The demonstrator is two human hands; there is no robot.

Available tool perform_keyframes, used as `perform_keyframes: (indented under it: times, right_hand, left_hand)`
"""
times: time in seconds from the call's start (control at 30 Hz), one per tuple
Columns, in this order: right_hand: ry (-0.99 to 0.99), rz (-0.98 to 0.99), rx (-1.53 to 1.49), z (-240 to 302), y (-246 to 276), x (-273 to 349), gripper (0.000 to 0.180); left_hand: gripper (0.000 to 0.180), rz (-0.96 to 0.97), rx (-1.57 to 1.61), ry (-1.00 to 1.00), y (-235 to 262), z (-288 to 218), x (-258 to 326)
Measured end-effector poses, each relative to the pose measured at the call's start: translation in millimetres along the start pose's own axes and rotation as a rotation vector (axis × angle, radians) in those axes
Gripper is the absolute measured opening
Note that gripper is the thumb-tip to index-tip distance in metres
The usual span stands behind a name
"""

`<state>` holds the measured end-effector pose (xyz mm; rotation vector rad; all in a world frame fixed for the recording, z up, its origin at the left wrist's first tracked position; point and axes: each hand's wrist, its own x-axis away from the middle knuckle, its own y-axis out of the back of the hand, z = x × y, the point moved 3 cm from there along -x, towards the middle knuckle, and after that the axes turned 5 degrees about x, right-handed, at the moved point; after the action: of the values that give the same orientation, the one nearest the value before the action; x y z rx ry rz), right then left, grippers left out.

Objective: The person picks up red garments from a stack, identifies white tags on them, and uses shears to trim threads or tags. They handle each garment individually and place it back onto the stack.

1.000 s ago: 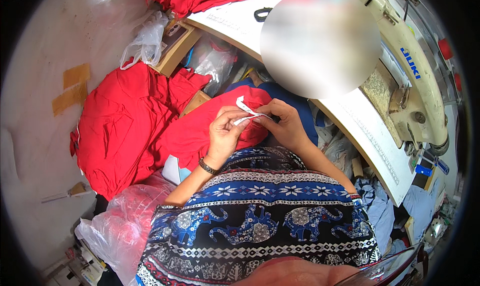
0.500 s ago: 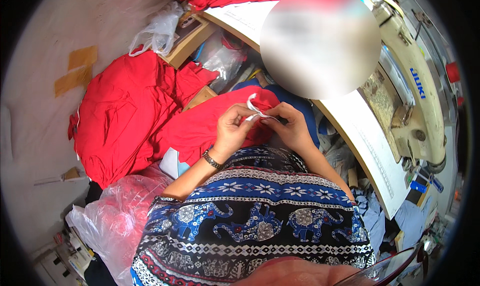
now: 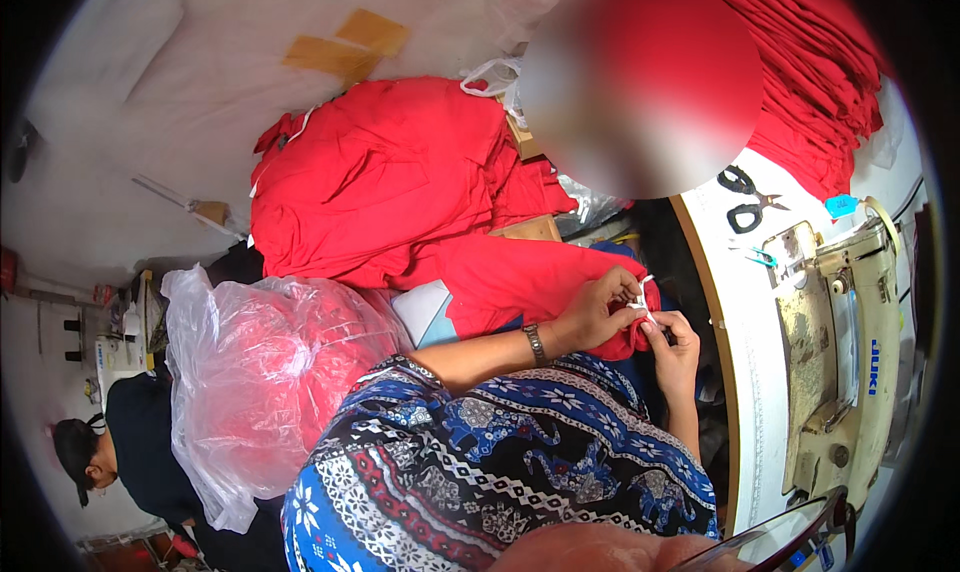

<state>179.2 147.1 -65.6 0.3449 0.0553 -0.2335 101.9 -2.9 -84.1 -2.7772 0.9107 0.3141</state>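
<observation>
My left hand [image 3: 606, 308], with a dark bracelet on its wrist, pinches a narrow white strip [image 3: 645, 294] between thumb and fingers. Close by on the right, my right hand [image 3: 676, 346] has its fingertips closed on the lower part of the same strip. The strip lies against the edge of a red cloth [image 3: 500, 277], which spreads over my lap and reaches left to a heap of red fabric [image 3: 370, 187]. Where exactly the strip joins the cloth is too small to tell.
A white sewing table [image 3: 752, 412] on the right bears a sewing machine [image 3: 862, 352], black-handled scissors [image 3: 745, 197] and stacked red fabric [image 3: 820, 102]. Left of me stands a clear plastic bag [image 3: 270, 372] of red material. Another person [image 3: 150, 452] is at lower left. A blurred oval hides the upper middle.
The view has turned, so my hands and the red heap appear farther right. The scissors and the other person have come into view. Both hands still pinch the white strip.
</observation>
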Motion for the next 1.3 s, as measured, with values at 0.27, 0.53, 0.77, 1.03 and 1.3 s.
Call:
perform_keyframes:
  times: [0.27, 0.53, 0.77, 1.03, 1.3]
  right_hand:
    - [0.000, -0.080, -0.023, 2, -5, 3, 0.009]
    - [0.053, -0.094, 0.115, 4, -5, -3, 0.012]
    - [0.123, -0.093, 0.167, -4, 2, 4, 0.010]
    - [0.237, -0.060, 0.307, 6, 7, 11, 0.010]
    - [0.245, -0.064, 0.340, 13, 14, 16, 0.010]
  left_hand:
    - [0.040, -0.062, 0.212, 0.089, -1, 8, 0]
    - [0.017, -0.222, 0.195, 0.296, 1, 10, 4]
    - [0.014, -0.043, -0.194, 0.090, 4, -3, 2]
    - [0.019, 0.051, -0.302, -0.159, 2, -19, 4]
    - [0.021, 0.090, -0.335, -0.204, -3, -20, 5]
